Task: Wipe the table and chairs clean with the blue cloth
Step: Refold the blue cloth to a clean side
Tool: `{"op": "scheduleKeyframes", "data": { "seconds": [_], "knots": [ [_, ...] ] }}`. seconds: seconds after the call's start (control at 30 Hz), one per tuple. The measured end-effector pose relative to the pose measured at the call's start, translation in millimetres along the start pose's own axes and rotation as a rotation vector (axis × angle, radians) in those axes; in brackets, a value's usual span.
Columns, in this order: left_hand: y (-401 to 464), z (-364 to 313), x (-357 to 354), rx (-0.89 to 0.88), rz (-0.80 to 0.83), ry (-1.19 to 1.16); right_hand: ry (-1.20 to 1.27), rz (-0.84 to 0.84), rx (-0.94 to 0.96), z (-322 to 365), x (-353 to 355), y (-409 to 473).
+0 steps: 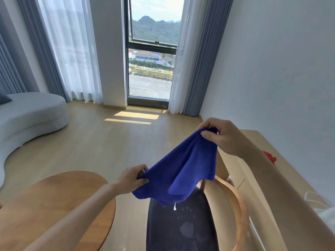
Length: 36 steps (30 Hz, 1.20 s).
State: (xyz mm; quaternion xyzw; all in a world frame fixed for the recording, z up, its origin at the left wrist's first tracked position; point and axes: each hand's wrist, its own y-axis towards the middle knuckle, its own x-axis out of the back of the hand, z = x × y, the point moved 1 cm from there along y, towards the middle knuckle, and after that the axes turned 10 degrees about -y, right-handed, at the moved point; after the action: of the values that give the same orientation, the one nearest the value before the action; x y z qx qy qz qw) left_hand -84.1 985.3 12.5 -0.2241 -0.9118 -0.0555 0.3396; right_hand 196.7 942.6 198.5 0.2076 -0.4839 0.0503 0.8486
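The blue cloth (183, 165) hangs spread in the air between my two hands, above the chair. My left hand (131, 178) pinches its lower left corner. My right hand (220, 135) pinches its upper right corner, higher and farther away. Below the cloth stands a chair (183, 227) with a dark seat that shows pale smudges and a curved wooden backrest (239, 201) on its right. The round wooden table (54, 198) lies at the lower left, under my left forearm.
A light wooden sideboard (253, 140) runs along the right wall with a red object (270, 157) on it. A pale grey curved sofa (30, 115) stands at the left. Wooden floor stretches ahead to a tall window (151, 57) with curtains on both sides.
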Motion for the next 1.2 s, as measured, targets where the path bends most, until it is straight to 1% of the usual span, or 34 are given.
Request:
{"op": "scheduleKeyframes", "data": {
  "seconds": [0.17,0.3,0.47,0.53,0.6,0.67,0.73,0.8,0.9,1.03,1.13,1.2],
  "knots": [
    [-5,17,32,0.014,-0.023,0.062,-0.007,-0.031,-0.136,-34,8,-21],
    [-5,11,58,0.029,-0.084,0.09,-0.091,-0.028,-0.219,-61,-2,-33],
    [1,-2,74,0.054,-0.152,0.149,-0.226,0.052,-0.296,-80,-18,-36],
    [4,-11,74,0.108,-0.192,0.148,-0.23,0.047,-0.35,-80,-28,-36],
    [7,-19,70,0.225,-0.234,0.076,-0.221,0.039,-0.428,-79,-41,-36],
    [9,-27,61,0.356,-0.262,-0.121,-0.2,0.035,-0.517,-77,-57,-34],
    [9,-40,48,0.466,-0.252,-0.355,-0.143,0.046,-0.59,-69,-74,-32],
    [9,-54,31,0.535,-0.208,-0.498,-0.085,0.063,-0.62,-55,-92,-31],
    [11,-72,1,0.562,-0.127,-0.619,-0.044,0.109,-0.565,-31,-119,-30],
    [12,-93,-26,0.539,-0.06,-0.758,0.025,0.17,-0.435,-8,-141,-29],
    [12,-99,-29,0.532,-0.056,-0.781,0.017,0.181,-0.394,-7,-142,-29],
    [11,-100,-29,0.53,-0.053,-0.725,0.027,0.184,-0.402,-9,-137,-31]
  ]
}}
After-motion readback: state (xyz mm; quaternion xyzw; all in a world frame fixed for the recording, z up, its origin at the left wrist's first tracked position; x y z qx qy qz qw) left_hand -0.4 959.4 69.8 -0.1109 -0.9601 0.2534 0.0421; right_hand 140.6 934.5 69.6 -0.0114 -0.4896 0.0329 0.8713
